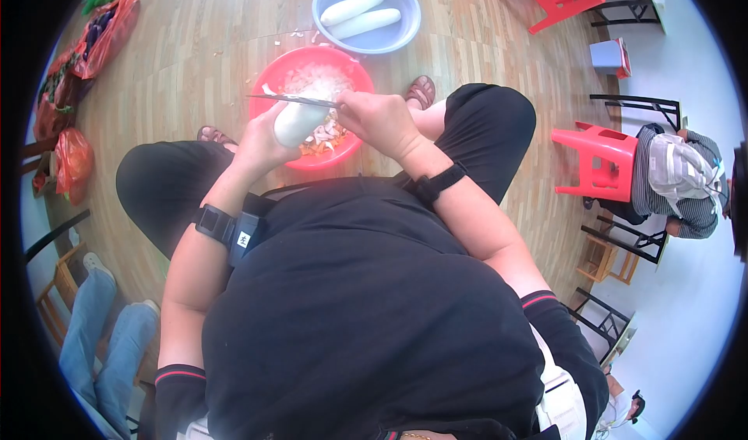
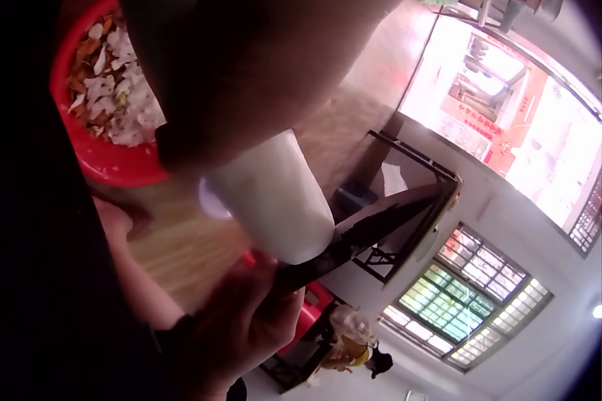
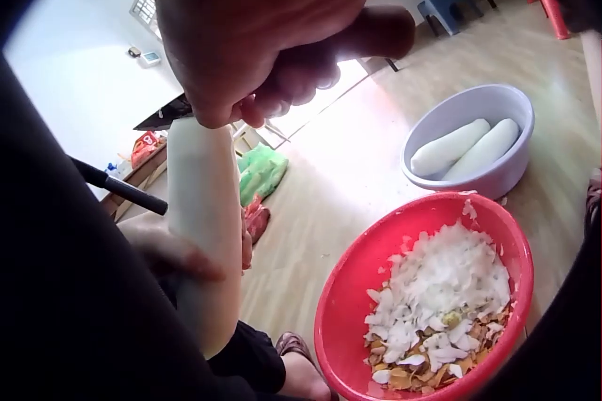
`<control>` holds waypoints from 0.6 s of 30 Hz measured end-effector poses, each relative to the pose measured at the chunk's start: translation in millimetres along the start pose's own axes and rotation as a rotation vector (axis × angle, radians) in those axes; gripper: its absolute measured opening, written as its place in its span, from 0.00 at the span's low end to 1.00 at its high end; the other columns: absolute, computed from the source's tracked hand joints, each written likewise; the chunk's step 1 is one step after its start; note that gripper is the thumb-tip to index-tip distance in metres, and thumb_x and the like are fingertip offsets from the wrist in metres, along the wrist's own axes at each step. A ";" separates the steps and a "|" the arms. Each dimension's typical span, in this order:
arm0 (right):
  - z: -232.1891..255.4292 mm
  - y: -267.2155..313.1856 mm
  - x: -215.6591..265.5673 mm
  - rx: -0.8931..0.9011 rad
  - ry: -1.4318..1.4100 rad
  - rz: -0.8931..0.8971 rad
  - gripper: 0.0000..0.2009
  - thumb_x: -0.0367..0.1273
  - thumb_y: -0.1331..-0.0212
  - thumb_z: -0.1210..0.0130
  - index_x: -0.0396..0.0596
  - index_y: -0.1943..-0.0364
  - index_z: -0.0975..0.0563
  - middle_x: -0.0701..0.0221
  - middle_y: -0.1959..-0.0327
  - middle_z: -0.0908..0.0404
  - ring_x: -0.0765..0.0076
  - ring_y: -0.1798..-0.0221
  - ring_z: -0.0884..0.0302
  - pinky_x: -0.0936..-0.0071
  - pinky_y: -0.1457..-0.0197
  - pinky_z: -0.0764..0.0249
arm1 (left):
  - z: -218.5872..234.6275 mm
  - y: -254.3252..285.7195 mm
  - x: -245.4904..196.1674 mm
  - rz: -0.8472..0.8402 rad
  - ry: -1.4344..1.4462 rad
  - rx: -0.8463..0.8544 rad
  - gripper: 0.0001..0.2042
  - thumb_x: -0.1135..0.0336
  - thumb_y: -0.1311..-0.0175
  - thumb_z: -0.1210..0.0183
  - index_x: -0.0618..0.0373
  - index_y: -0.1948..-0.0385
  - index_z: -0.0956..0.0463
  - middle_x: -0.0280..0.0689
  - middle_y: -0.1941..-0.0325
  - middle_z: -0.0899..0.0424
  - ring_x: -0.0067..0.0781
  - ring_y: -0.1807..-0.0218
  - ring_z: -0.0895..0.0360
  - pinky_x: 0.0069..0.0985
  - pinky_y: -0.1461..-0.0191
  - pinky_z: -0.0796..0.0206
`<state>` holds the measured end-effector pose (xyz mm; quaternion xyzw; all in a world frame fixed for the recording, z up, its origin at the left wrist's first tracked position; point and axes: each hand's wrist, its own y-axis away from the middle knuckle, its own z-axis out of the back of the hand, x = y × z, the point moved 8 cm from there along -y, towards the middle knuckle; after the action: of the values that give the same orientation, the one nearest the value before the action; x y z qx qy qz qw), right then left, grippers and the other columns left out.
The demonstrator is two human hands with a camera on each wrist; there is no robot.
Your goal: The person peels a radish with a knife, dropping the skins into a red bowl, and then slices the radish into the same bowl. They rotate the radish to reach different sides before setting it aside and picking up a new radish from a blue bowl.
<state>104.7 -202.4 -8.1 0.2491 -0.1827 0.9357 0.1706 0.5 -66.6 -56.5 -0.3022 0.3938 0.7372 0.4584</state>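
My left hand [image 1: 263,140] grips a long, smooth white radish [image 1: 294,126], which tilts over a red basin [image 3: 348,302]. My right hand [image 1: 378,120] holds a knife by its handle; the dark blade [image 2: 386,222] lies across the radish's upper end in the head view. In the right wrist view, the right fingers curl near the top of the radish, hiding most of the knife. White shavings [image 3: 447,274] are heaped in the basin, with orange-brown peelings [image 3: 404,379] along its near side.
Beyond the red basin, a pale blue basin [image 1: 395,36] holds two white radishes [image 1: 352,8]. Scraps dot the wooden floor [image 1: 210,74]. Red stools [image 1: 596,159] and a seated person [image 1: 678,175] are at the right; plastic bags [image 1: 74,163] lie at the left.
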 end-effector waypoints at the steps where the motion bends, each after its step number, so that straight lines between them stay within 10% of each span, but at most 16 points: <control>1: 0.1 0.5 -0.8 -0.002 0.001 -0.002 0.06 0.34 0.45 0.39 0.51 0.67 0.24 0.68 0.76 0.21 0.59 0.73 0.20 0.65 0.72 0.25 | -0.5 -0.3 1.6 -0.013 0.004 -0.004 0.31 0.71 0.61 0.34 0.57 0.46 0.28 0.49 0.55 0.17 0.47 0.50 0.19 0.36 0.47 0.28; 18: -10.9 8.8 -28.7 0.031 0.028 -0.108 0.06 0.37 0.45 0.42 0.55 0.71 0.25 0.70 0.76 0.19 0.60 0.71 0.18 0.64 0.70 0.24 | -1.0 0.0 8.5 0.000 0.053 -0.036 0.27 0.67 0.60 0.33 0.61 0.52 0.27 0.47 0.59 0.17 0.41 0.54 0.18 0.33 0.48 0.28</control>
<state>120.2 -212.0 -34.3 0.2482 -0.1519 0.9313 0.2193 -2.8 -63.6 -63.8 -0.3297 0.3924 0.7359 0.4425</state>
